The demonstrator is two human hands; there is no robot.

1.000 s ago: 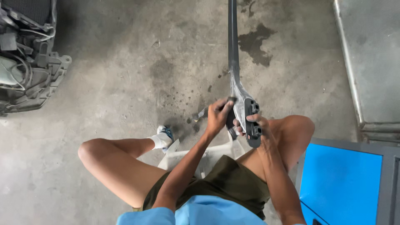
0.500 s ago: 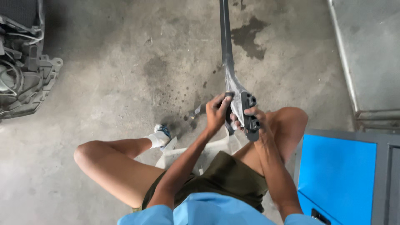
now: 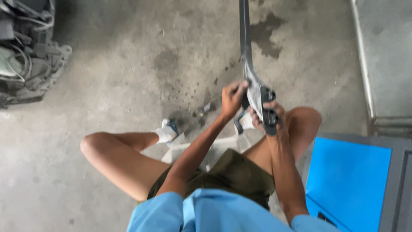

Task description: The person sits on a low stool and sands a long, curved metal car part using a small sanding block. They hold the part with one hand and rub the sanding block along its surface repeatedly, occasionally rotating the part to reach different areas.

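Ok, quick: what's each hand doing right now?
Left hand: closed on the grey bar.
Right hand: closed on the bar's black end piece.

soft, even daylight fills the scene, with no hard glare anywhere. the concrete floor [image 3: 128, 64] reads mid-grey, mottled by dark stains, and shadows under the bent legs are faint and diffuse. the whole picture is slightly smeared by motion blur: the left hand [image 3: 233, 98], right hand [image 3: 269, 117] and the long grey metal part [image 3: 251, 77] lack crisp edges. the blue shirt [image 3: 206, 215] at the bottom is out of focus, and the blue panel [image 3: 347, 180] looks strongly saturated.
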